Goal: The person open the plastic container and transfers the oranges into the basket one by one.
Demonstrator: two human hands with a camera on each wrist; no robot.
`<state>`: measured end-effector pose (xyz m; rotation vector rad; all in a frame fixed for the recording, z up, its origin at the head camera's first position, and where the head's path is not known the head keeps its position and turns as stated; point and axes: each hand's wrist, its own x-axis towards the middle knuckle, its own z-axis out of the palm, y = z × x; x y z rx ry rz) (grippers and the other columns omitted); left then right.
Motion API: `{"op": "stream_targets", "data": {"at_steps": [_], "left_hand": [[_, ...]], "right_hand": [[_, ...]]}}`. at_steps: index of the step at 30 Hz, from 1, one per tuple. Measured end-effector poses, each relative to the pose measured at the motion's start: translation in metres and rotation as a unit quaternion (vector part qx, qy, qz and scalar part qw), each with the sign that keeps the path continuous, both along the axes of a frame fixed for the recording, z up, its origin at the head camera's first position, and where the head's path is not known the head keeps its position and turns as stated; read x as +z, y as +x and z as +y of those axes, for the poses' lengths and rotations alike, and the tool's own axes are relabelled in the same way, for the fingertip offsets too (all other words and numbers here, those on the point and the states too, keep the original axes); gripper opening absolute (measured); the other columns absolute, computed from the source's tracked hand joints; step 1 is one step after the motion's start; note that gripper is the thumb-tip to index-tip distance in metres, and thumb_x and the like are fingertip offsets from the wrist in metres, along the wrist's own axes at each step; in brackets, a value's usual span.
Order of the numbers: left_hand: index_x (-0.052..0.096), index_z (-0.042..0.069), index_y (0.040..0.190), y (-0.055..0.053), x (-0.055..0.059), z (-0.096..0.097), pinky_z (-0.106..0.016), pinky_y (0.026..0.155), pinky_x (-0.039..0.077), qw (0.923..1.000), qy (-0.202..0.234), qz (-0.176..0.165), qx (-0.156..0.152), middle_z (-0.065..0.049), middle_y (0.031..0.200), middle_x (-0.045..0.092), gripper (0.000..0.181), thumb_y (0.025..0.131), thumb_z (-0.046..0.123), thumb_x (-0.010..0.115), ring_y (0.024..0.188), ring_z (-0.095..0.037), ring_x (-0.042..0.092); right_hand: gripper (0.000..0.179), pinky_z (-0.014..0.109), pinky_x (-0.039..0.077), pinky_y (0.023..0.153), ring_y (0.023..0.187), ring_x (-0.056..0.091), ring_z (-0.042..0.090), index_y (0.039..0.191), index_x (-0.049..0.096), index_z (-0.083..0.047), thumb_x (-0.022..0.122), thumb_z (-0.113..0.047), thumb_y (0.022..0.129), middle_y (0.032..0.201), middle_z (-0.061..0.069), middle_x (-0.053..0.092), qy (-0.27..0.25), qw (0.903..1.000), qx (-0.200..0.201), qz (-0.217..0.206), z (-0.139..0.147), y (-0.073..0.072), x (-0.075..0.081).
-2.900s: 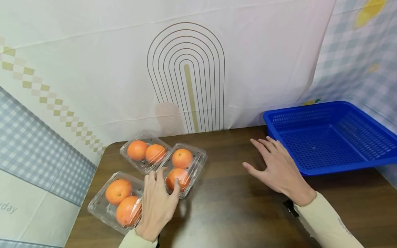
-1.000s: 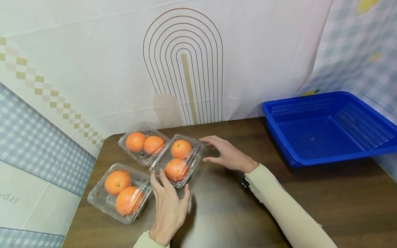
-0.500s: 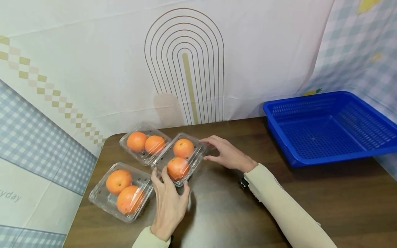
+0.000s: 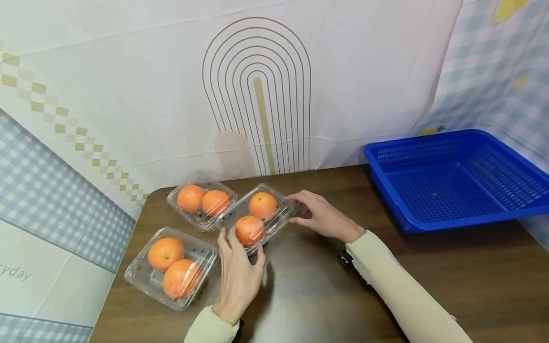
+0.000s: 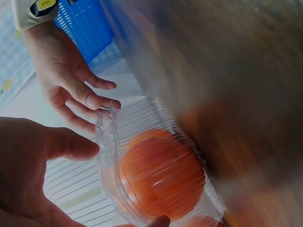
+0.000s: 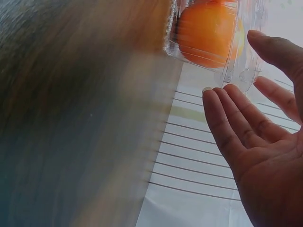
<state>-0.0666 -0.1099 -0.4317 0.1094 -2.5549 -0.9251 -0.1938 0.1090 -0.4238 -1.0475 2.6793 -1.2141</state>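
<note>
Right hand has come across from beside the basket to the middle clamshell since the earliest frame, left hand has slid to the near end of that same pack, and within the last half second the pack has shifted right and turned a little. We log both hands on it: left thumb and fingers fairly wide, bracketing the near end, right fingers and thumb around the far right end, fingertips at the thin rim; how hard they press, and whether the pack is off the table, we can't tell. We see clear, shiny, ribbed plastic with rounded corners and small vent holes, two oranges inside, round, dimpled, glossy under the lid. Just left of the left fingers we have the near clamshell, same thin plastic, two more oranges. Past those fingertips, close against the held pack, sits the far clamshell, also two oranges. Well right of the right fingers we note a blue basket, rectangular plastic, perforated walls, mesh floor. Under the fingers we get a dark wood-grain table, smooth with a dull sheen; beyond them a creased pale cloth printed with nested arches.
</note>
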Motion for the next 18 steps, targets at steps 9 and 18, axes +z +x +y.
{"op": "stream_targets", "data": {"at_steps": [9, 18], "left_hand": [[0.039, -0.013, 0.142, -0.006, 0.001, 0.001, -0.061, 0.109, 0.050, 0.9999, -0.002, -0.005, -0.010, -0.042, 0.148, 0.034, 0.070, 0.087, 0.008, 0.077, 0.135, -0.053, 0.045], [0.037, -0.010, 0.146, -0.014, 0.008, 0.007, -0.060, 0.114, 0.047, 0.9984, 0.000, -0.049, -0.029, -0.038, 0.153, 0.034, 0.074, 0.088, 0.009, 0.079, 0.138, -0.051, 0.045]], "right_hand": [[0.050, 0.038, 0.065, 0.076, 0.106, 0.065, 0.020, 0.136, 0.060, -0.008, 0.079, -0.016, 0.090, 0.116, 0.006, 0.065, -0.006, 0.9999, -0.013, 0.003, 0.006, 0.001, -0.002], [0.048, 0.031, 0.062, 0.070, 0.105, 0.065, 0.022, 0.134, 0.062, -0.009, 0.080, -0.016, 0.089, 0.116, 0.005, 0.066, -0.004, 0.9990, -0.043, 0.011, 0.021, 0.003, -0.003]]}}
